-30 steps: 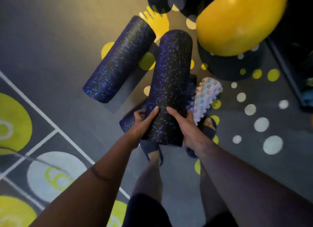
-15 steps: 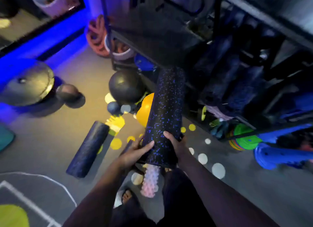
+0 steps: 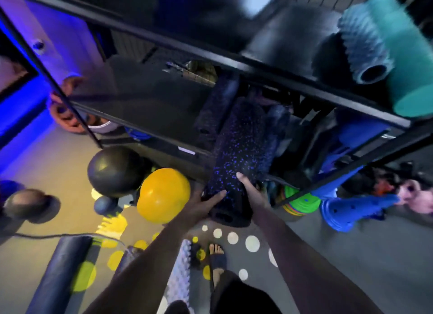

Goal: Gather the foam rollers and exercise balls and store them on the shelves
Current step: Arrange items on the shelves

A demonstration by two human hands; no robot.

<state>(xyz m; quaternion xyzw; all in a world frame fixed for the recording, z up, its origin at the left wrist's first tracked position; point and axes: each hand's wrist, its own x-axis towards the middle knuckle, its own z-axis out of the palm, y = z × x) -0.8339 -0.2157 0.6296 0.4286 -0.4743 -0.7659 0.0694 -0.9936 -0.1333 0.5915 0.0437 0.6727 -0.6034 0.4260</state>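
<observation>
I hold a black foam roller with blue specks [image 3: 236, 154] by its near end, its far end pushed into the middle shelf [image 3: 150, 116] of the black rack. My left hand [image 3: 203, 202] grips its left side and my right hand [image 3: 250, 191] its right side. Other dark rollers [image 3: 215, 105] lie on that shelf beside it. On the floor lie a dark roller [image 3: 58, 274], a white knobbly roller [image 3: 178, 274], a yellow ball [image 3: 164, 194], a large black ball [image 3: 112, 170], a small dark ball [image 3: 104, 204] and another dark ball [image 3: 28, 204].
Teal and blue ridged rollers [image 3: 384, 44] sit on the top shelf. Blue cones [image 3: 346, 210] and green discs [image 3: 302, 202] lie low at the right of the rack. My sandalled foot [image 3: 216, 255] stands on the grey dotted floor. A cable [image 3: 54, 236] runs across the floor on the left.
I have lifted the speckled roller from the floor pile up to the rack, and its far end now goes into the middle shelf. My view has risen from the floor to the shelves.
</observation>
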